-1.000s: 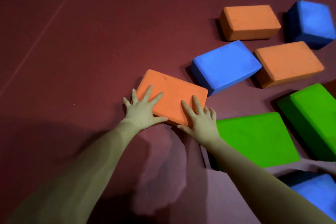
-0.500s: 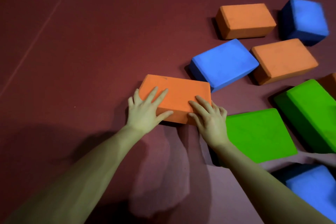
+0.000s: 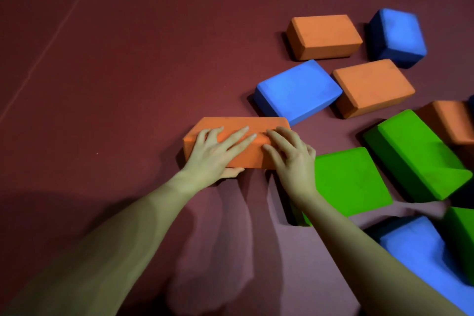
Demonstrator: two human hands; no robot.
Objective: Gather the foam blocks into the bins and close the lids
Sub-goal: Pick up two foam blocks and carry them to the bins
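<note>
Foam blocks lay scattered over the dark red floor mat (image 3: 107, 100), none yet in a bin as far as I could see; no bins or lids were in view at all, so I judged nearly the whole job remained. At left of the cluster, my left hand (image 3: 213, 154) gripped the nearest orange block (image 3: 230, 127), fingers spread over its top, thumb tucked under the near edge. My right hand (image 3: 289, 154) curled its fingers over the same block's right end. Farther right sat a blue block (image 3: 298, 90), a green block (image 3: 351, 182) touching my right wrist, two more orange blocks (image 3: 323, 36) and others. I could read no brand, label or writing anywhere.
</note>
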